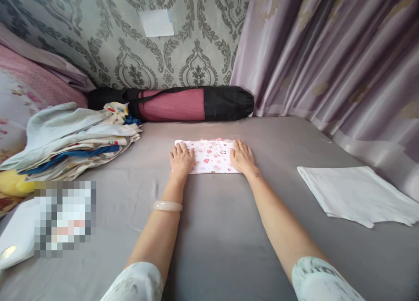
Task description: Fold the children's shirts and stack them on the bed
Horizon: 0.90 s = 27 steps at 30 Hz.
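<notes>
A folded piece of white cloth with pink and red prints [212,157] lies flat on the grey bed sheet [222,231] as a wide rectangle. My left hand [182,159] rests palm down on its left end, fingers stretched out and pointing away from me. On the opposite end, my right hand [242,157] presses flat in the same way, its fingers slightly spread. A bit of pink shows along the cloth's far edge. Parts of both ends are hidden under my hands.
Left, a pile of clothes [78,139] leans by a yellow item [16,183]. A white object [19,231] lies below, beside a blurred patch. A pink and black rolled mat bag [173,104] lies along the wall. Folded white cloth [356,194] sits right, near purple curtains [294,52].
</notes>
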Available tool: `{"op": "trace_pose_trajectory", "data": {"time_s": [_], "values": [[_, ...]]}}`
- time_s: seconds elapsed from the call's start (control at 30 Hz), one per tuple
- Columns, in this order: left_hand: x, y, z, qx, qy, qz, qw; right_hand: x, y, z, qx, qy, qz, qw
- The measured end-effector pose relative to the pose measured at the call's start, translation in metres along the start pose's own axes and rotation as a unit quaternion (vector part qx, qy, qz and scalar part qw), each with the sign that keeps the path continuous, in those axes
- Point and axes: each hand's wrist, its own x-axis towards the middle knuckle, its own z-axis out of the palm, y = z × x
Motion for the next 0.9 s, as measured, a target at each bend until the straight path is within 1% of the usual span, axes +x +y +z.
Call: {"op": "trace_pose_trajectory", "data": {"time_s": [0.13,0.2,0.27,0.37,0.43,0.5,0.6,0.73,0.83,0.9], "values": [[-0.001,0.004,-0.002,0.009,0.003,-0.002,1.0,-0.001,-0.004,-0.006,-0.004,0.001,0.004,1.0],[-0.002,0.011,-0.006,0.025,0.017,0.022,0.999,-0.002,-0.011,-0.012,-0.011,0.014,-0.008,1.0],[-0.001,0.023,-0.011,0.041,0.012,0.084,0.996,-0.001,-0.022,-0.018,-0.012,0.021,-0.038,0.999],[0.003,0.039,-0.015,0.056,-0.029,0.186,0.981,0.0,-0.039,-0.02,-0.007,0.004,-0.109,0.994],[0.006,0.044,-0.015,0.062,-0.046,0.222,0.972,0.002,-0.046,-0.018,-0.008,-0.01,-0.143,0.99],[0.009,0.042,-0.012,0.067,-0.051,0.235,0.968,0.004,-0.047,-0.014,-0.006,-0.022,-0.153,0.988],[0.011,0.035,-0.005,0.068,-0.045,0.252,0.964,0.005,-0.044,-0.008,0.003,-0.032,-0.156,0.987],[0.016,0.028,-0.001,0.053,-0.052,0.259,0.963,0.008,-0.038,-0.007,0.015,-0.046,-0.16,0.986],[0.033,0.024,-0.007,0.028,-0.075,0.257,0.963,0.016,-0.031,-0.011,0.039,-0.063,-0.175,0.982],[0.049,0.018,-0.014,0.035,-0.093,0.235,0.967,0.025,-0.022,-0.014,0.058,-0.06,-0.174,0.981]]}}
